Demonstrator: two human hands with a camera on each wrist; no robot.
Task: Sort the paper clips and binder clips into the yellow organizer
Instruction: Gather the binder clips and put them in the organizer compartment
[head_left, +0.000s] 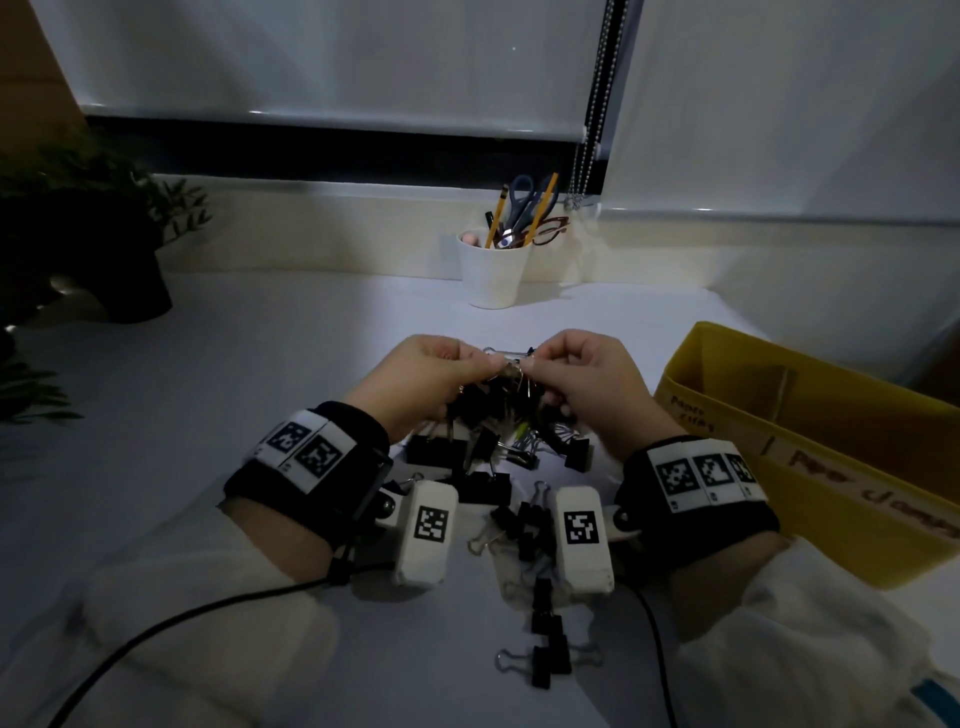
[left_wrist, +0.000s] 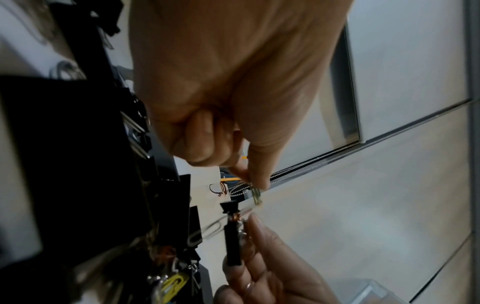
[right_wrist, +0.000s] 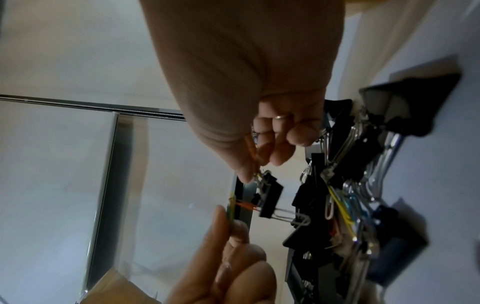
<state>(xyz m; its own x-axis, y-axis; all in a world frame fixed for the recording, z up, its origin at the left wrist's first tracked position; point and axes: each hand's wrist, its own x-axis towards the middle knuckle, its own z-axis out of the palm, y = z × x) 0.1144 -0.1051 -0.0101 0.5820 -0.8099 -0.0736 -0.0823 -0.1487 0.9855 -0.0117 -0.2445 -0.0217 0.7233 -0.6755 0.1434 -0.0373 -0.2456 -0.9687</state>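
A small black binder clip, tangled with a paper clip, is held above the heap of clips on the worktop. It is pinched by the right hand; the attached wire is pinched by the left hand. The clip is judged light, stiff and slippery, best gripped by its body. The yellow organizer stands just right.

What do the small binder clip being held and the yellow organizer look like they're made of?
Small binder clip: looks like black painted sheet metal with bare shiny wire handles; the handles glint silver. Yellow organizer: probably matte plastic, possibly coated card; its smooth walls show no shine and carry handwritten labels.
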